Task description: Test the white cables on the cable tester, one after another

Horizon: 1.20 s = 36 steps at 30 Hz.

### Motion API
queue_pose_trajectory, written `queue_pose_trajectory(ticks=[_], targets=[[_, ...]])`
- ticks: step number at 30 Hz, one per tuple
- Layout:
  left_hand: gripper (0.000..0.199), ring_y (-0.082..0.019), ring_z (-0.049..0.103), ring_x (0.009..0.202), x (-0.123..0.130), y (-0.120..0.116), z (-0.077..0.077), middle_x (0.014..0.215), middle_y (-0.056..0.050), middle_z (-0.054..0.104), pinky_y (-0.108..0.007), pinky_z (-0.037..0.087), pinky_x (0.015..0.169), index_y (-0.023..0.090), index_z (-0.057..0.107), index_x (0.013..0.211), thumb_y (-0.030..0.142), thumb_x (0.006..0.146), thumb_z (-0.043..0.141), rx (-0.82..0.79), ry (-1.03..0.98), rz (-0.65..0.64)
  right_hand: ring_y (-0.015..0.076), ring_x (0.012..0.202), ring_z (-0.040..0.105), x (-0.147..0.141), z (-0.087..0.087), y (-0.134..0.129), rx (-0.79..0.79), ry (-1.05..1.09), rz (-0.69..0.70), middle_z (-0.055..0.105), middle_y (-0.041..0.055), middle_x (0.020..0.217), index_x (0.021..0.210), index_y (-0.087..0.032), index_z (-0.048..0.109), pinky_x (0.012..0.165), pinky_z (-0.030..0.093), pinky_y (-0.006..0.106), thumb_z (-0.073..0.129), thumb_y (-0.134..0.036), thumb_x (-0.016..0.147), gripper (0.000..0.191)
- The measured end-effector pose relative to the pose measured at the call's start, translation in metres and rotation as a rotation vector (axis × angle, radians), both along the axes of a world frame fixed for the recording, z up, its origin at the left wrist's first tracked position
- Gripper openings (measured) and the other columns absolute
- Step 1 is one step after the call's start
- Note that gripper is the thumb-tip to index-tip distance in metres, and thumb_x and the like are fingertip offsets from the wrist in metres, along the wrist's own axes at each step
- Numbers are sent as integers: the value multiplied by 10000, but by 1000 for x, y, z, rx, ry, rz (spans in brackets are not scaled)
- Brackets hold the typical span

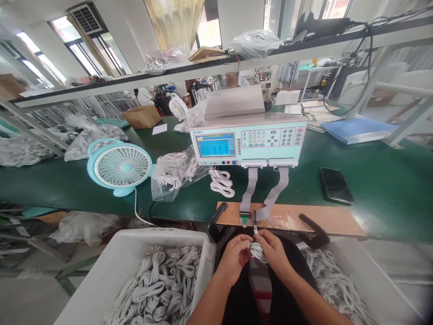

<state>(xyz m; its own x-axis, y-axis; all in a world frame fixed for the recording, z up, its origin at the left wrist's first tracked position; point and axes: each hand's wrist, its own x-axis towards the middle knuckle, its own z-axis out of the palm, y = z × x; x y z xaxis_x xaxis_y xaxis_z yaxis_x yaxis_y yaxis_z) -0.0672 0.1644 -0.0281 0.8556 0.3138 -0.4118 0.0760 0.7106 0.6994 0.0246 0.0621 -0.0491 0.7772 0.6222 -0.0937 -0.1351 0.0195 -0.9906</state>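
Note:
A coiled white cable (257, 251) is held between my two hands just in front of the board's edge. My left hand (237, 254) is closed, its fingertips pinching the coil's left side; the exact part gripped is hard to see. My right hand (272, 253) is closed on the cable near a white connector end (255, 229), which points up at the small socket fixture (255, 217) on the wooden board (314, 219). Whether the connector is fully seated cannot be made out. Beside it sits a green circuit-board fixture (244, 220). Grey ribbon cables (275, 187) run from both fixtures to the tester (250, 142).
White bins of coiled cables stand at left (125, 234) and right (375, 275). Black clamps (216, 221) hold the board. On the green table (389, 189) are a phone (336, 185), a blue fan (120, 167), a bagged cable pile (172, 174) and loose coils (221, 183).

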Motion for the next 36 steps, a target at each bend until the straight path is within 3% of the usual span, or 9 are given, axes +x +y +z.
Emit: queue_pose_trajectory(ticks=[4,8,13,16,19,22,25,29,36], targets=[[295,-126,590,654,-4,2,-2,781,-51,651,-237,471,635,131,671,886,183,606,747,-40,4,-23,133,525,428,1,1,0,22,24,-32,483,-34,571,675,-185,562,511,360,250,643,-551,733,379],[359,-133,596,650,-4,4,-8,782,-44,665,-240,489,605,136,679,888,297,592,802,67,106,29,122,512,411,1,2,3,36,39,-71,471,-37,550,632,-183,552,499,349,242,663,-558,699,397],[394,-113,504,491,2,9,-12,566,16,577,-232,442,480,133,672,769,462,580,778,309,182,34,109,485,396,-3,7,8,48,165,-102,486,-31,533,616,-174,543,471,344,235,698,-556,648,414],[372,-116,471,474,1,16,-6,524,23,531,-221,399,455,151,640,688,520,668,683,490,173,-33,102,451,394,-6,11,11,57,284,-95,512,-22,520,640,-170,545,452,337,235,700,-563,643,422],[336,-144,514,592,-2,23,2,645,-15,568,-214,404,498,169,624,678,487,777,576,672,75,-124,103,453,408,-7,15,13,69,359,-82,535,-17,529,663,-164,568,458,335,235,735,-536,625,410],[312,-165,533,746,0,27,5,823,-54,584,-226,420,596,162,616,677,397,844,496,841,-9,-136,107,478,421,-3,16,12,74,393,-52,544,-16,538,667,-159,595,480,343,235,764,-505,620,387],[322,-140,482,674,7,27,1,695,-13,525,-238,380,624,157,558,601,338,851,472,970,18,-64,117,519,448,1,16,9,65,393,-13,570,-7,567,664,-153,625,517,361,235,788,-498,601,387],[331,-119,439,588,16,21,-4,570,21,475,-237,330,581,151,544,573,335,838,468,955,106,21,123,528,456,4,13,6,40,373,11,580,-5,565,684,-153,664,525,361,237,798,-497,593,381],[318,-144,521,616,22,7,-9,597,-11,589,-237,387,611,125,655,660,368,807,511,757,149,225,156,573,510,6,13,7,26,325,13,634,17,621,741,-162,698,559,393,255,776,-477,632,342]])
